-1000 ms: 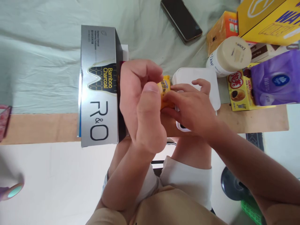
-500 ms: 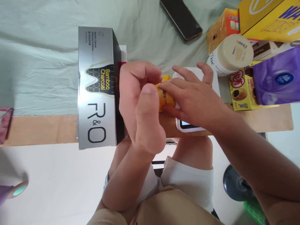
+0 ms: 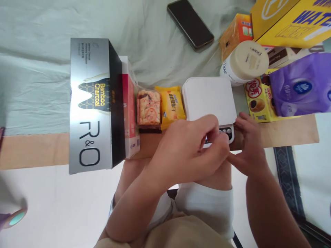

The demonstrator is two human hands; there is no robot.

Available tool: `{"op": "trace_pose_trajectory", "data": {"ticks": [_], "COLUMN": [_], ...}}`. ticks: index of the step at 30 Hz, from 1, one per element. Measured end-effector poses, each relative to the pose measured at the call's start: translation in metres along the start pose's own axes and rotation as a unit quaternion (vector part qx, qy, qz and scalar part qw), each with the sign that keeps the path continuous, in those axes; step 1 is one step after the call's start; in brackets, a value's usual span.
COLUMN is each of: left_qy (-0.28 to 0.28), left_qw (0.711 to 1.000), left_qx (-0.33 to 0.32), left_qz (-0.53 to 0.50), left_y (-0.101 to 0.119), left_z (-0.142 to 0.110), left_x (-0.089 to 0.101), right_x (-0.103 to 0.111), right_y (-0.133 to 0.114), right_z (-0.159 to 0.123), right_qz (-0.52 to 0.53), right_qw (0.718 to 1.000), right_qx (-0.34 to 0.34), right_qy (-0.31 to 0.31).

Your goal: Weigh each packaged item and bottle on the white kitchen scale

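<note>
A white kitchen scale (image 3: 210, 98) lies on the table edge, its plate bare and its front strip of round buttons partly covered. My left hand (image 3: 190, 150) is over that front strip with fingers curled in and the thumb by the buttons; nothing shows in it. At the scale's right front corner is my right hand (image 3: 248, 146), slightly blurred, thumb and fingers apart, fingertips close to the side. To the left of the scale stand a yellow snack packet (image 3: 171, 105) and a clear-wrapped biscuit pack (image 3: 149, 108), side by side.
A tall silver-black toothpaste box (image 3: 90, 69) and a pink-white box (image 3: 130, 113) stand at left. A phone (image 3: 190, 24) lies behind. On the right are a Dove jar (image 3: 250, 60), a yellow snack box (image 3: 256, 100), a purple tissue pack (image 3: 302, 86), an orange box (image 3: 236, 34) and a large yellow box (image 3: 289, 24).
Both hands have left the yellow packet and moved right, toward the scale's front and right side. The packet now stands uncovered beside the biscuit pack. The camera view has shifted slightly.
</note>
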State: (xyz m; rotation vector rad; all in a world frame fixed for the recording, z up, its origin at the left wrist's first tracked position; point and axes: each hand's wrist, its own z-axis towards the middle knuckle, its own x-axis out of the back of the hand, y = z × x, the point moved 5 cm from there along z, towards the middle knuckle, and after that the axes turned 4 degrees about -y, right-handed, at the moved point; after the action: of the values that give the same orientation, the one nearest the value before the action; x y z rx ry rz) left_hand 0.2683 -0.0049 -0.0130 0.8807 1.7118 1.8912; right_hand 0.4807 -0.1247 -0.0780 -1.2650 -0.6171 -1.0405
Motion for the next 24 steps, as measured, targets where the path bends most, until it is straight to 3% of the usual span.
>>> {"op": "trace_pose_trajectory", "data": {"ticks": [2, 7, 13, 16, 20, 24], "left_qy": [-0.025, -0.024, -0.016, -0.032, -0.061, -0.082], "left_qw": [1.000, 1.000, 1.000, 0.999, 0.998, 0.996], "left_qx": [0.005, -0.003, 0.004, 0.016, 0.016, 0.027], "left_qz": [0.012, 0.017, 0.010, -0.003, 0.002, -0.008], "left_y": [0.003, 0.005, 0.002, -0.001, -0.002, -0.005], "left_z": [0.000, 0.005, 0.011, 0.013, 0.015, 0.016], "left_x": [-0.006, -0.014, -0.020, -0.025, -0.034, -0.040], "right_x": [-0.002, -0.007, -0.013, -0.003, 0.026, 0.033], "right_y": [-0.008, -0.019, -0.015, -0.007, -0.003, 0.001], "right_z": [0.002, 0.017, 0.017, 0.023, 0.063, 0.125], "right_qz": [-0.012, -0.010, 0.025, 0.045, -0.035, -0.097], "right_qw": [1.000, 0.999, 0.999, 0.998, 0.990, 0.985], "right_qx": [0.024, 0.029, -0.002, -0.005, -0.001, -0.055], "right_qy": [0.009, 0.024, 0.035, 0.046, 0.135, 0.135]}}
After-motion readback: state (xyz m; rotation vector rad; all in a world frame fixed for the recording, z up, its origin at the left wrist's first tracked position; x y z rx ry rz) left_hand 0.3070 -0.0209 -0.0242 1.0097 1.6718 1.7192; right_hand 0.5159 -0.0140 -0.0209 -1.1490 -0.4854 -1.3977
